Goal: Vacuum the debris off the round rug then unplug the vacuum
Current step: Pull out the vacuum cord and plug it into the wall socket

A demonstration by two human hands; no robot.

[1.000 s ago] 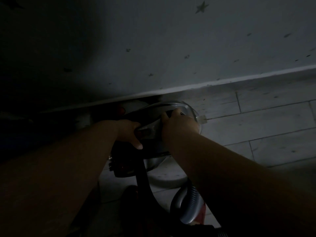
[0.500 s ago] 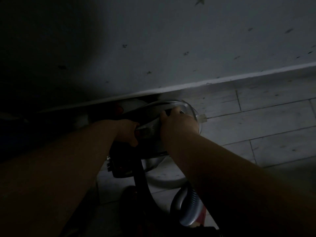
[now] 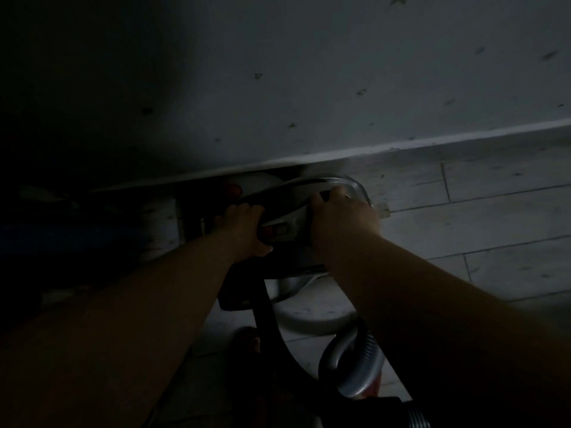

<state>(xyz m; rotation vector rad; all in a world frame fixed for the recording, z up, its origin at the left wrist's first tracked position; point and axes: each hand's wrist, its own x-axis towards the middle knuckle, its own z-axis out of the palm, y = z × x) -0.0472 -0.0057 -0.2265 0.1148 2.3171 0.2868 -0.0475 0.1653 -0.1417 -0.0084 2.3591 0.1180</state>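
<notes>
— What shows at the far left?
— Mostly darkness. The left forearm reaches in from there, and the left hand point(image 3: 244, 230) has its fingers curled round the near-left end of the vacuum point(image 3: 284, 230).
— Where is the vacuum?
— Low over the pale plank floor point(image 3: 463, 223), just beside the baseboard point(image 3: 432, 143) of the star-dotted wall point(image 3: 340, 72). I cannot tell whether it rests on the floor. Its long axis runs roughly along the wall, with the clear rounded end pointing right.
— And the right hand?
— The right hand point(image 3: 343, 220) clasps that right end, fingers wrapped over the top edge.
— Anything nearer?
— A ribbed grey hose point(image 3: 361, 366) curves below the right forearm.
</notes>
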